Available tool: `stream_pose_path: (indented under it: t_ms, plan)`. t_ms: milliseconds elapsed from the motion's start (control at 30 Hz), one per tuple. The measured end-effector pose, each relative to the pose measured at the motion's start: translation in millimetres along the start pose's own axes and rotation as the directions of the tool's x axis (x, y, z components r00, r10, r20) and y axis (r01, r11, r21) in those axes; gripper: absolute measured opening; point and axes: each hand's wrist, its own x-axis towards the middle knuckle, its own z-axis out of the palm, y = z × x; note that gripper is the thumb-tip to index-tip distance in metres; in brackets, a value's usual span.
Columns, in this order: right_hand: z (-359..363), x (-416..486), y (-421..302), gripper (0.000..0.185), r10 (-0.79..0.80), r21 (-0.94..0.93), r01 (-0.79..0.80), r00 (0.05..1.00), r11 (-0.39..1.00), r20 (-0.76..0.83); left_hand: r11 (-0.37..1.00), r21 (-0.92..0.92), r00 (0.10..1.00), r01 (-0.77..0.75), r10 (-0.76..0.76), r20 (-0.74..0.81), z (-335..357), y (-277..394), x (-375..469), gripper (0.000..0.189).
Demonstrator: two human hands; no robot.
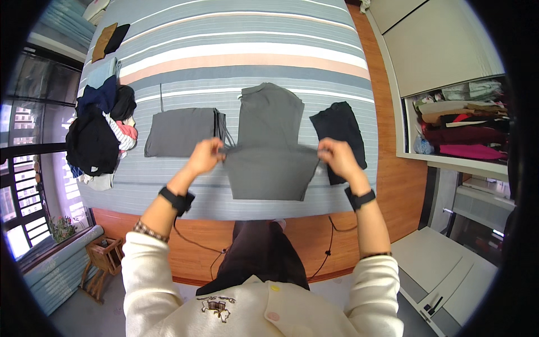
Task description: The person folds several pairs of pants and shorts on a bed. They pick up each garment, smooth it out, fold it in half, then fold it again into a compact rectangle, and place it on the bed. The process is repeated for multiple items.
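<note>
A grey cloth garment (269, 122) lies on the bed in front of me, its near part doubled over into a wide flap. My left hand (207, 156) pinches the flap's left corner, while my right hand (338, 158) pinches the right corner. Both corners are raised slightly and blurred. Left of this garment rests a neatly folded grey garment (181, 132) with thin dark cords at its right end and a strap reaching away from me. A small folded black garment (343, 137) lies just beyond my right hand, partly hidden by it.
The striped bedsheet (252, 61) covers the bed. A heap of mixed clothes (94, 130) lies along its left edge, with brown and black folded pieces (110, 42) farther off. An open wardrobe compartment (463, 122) holds stacked clothes at right. A wooden stool (103, 257) stands lower left.
</note>
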Motion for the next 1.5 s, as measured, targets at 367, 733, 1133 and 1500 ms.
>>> stream_pose_path:
  t_ms: [367, 733, 1133, 1500]
  plan:
    - [31.8, 208.7, 99.5, 0.026, 0.104, -0.174, -0.175, 0.929, 0.969, -0.356, 0.991, -0.007, 0.956, 0.132, -0.129, -0.264, 6.8, -39.7, 244.5, 0.024]
    - [123.3, 153.0, 119.1, 0.046, 0.606, 0.415, -0.470, 0.735, 0.779, -0.305, 0.544, -0.768, 0.780, 0.339, -0.618, -0.094, 90.5, -47.0, 206.4, 0.047]
    - [84.9, 224.4, 100.6, 0.031, 0.488, 0.859, -0.461, 0.815, 0.221, 0.312, 0.249, -0.852, 0.861, 0.460, -0.358, 0.360, 66.4, -19.2, 238.5, 0.041]
    - [-68.6, 126.9, -27.7, 0.022, -0.166, 0.242, 0.212, 0.967, 0.947, -0.194, 0.875, -0.306, 0.926, -0.376, 0.342, -0.160, -55.3, 113.1, 123.6, 0.039]
